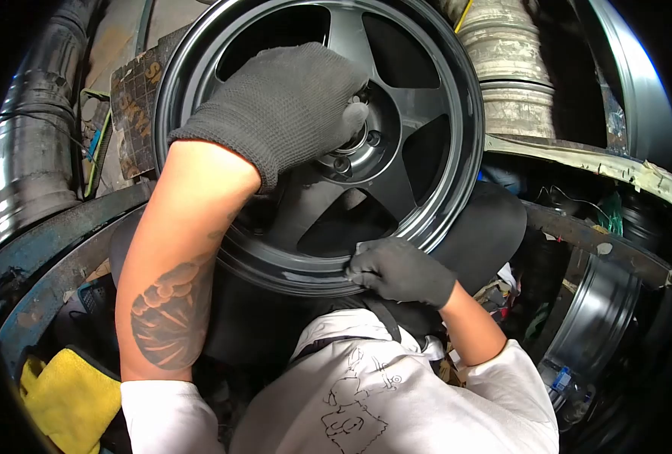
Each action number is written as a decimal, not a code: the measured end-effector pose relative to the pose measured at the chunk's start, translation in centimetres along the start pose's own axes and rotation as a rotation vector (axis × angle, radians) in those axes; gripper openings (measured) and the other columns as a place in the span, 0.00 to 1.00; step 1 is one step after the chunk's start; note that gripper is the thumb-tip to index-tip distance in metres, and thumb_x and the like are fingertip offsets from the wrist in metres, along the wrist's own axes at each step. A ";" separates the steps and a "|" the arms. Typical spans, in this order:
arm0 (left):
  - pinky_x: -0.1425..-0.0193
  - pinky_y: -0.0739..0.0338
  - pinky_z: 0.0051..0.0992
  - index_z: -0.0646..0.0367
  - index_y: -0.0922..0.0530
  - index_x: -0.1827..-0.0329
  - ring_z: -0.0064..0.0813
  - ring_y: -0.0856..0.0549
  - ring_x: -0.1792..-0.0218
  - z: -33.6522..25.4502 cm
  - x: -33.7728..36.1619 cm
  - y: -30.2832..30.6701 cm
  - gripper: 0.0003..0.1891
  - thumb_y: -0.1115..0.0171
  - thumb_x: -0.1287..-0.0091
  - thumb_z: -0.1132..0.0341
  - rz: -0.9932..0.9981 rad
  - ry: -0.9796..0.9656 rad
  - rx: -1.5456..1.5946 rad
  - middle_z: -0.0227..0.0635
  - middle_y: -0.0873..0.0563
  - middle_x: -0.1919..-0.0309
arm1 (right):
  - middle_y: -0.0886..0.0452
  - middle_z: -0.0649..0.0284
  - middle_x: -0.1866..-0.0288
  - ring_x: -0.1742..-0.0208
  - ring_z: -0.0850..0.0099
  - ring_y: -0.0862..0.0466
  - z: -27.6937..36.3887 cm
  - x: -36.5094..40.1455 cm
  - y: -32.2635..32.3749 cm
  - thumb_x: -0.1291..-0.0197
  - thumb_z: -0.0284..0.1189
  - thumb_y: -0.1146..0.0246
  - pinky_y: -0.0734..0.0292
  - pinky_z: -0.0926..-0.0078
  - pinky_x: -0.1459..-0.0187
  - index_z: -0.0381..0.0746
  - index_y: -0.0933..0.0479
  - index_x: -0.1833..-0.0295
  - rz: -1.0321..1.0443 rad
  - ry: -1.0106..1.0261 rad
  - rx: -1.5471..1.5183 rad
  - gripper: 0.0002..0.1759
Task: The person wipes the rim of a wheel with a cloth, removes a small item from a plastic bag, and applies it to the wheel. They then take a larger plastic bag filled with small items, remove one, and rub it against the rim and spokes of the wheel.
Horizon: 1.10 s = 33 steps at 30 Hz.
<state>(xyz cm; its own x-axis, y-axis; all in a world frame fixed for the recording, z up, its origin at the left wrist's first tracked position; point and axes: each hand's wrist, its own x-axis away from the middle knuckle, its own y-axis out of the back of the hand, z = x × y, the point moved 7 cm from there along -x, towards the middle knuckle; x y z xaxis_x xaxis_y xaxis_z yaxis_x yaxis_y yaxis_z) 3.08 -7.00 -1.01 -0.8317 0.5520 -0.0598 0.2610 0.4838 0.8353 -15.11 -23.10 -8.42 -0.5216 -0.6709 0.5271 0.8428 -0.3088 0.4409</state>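
A dark grey five-spoke wheel rim (pixel 351 45) lies face up in front of my body, over my legs. My left hand (pixel 298 106), in a dark knit glove, reaches across the spokes to the rim's centre hub, its fingers bent at the bolt holes; whether they hold anything small is hidden. At the rim's near edge my right hand (pixel 400 271), gloved the same way, is closed, with thumb and fingers pressed together on the outer lip.
Stacked metal rims stand at the left (pixel 37 144) and upper right (pixel 506 68). Another silver rim (pixel 597 310) sits at the lower right. A yellow cloth (pixel 74 393) lies at the lower left. Metal bars (pixel 604 246) run along both sides.
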 end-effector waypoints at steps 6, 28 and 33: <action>0.38 0.16 0.44 0.56 0.13 0.43 0.48 0.10 0.47 -0.9 -0.8 0.4 0.18 0.30 0.27 0.55 0.037 0.018 -0.006 0.44 0.09 0.54 | 0.18 0.50 0.63 0.56 0.47 0.15 2.0 -1.3 -0.6 0.36 0.26 0.35 0.21 0.48 0.51 0.37 0.19 0.65 -0.089 0.115 -0.066 0.05; 0.35 0.17 0.44 0.56 0.13 0.41 0.47 0.11 0.44 -1.0 -0.4 -0.3 0.21 0.32 0.27 0.51 0.150 0.071 -0.023 0.45 0.09 0.50 | 0.15 0.55 0.60 0.55 0.51 0.13 1.3 -1.1 -1.0 0.43 0.21 0.30 0.18 0.54 0.50 0.39 0.12 0.54 -0.073 0.096 0.007 0.11; 0.34 0.17 0.44 0.57 0.13 0.40 0.47 0.10 0.44 -1.1 0.1 0.0 0.21 0.32 0.27 0.51 0.061 0.030 -0.008 0.45 0.09 0.50 | 0.16 0.54 0.61 0.56 0.52 0.14 -0.9 2.3 3.1 0.35 0.25 0.31 0.20 0.55 0.52 0.40 0.13 0.52 -0.078 -0.081 0.186 0.07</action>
<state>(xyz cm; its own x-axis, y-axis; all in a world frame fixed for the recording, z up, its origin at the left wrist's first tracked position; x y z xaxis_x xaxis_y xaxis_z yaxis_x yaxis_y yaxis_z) 2.51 -7.69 -0.44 -0.8286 0.5598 0.0074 0.3079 0.4446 0.8411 -13.60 -26.16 -6.50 -0.5995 -0.5914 0.5394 0.7644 -0.2232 0.6049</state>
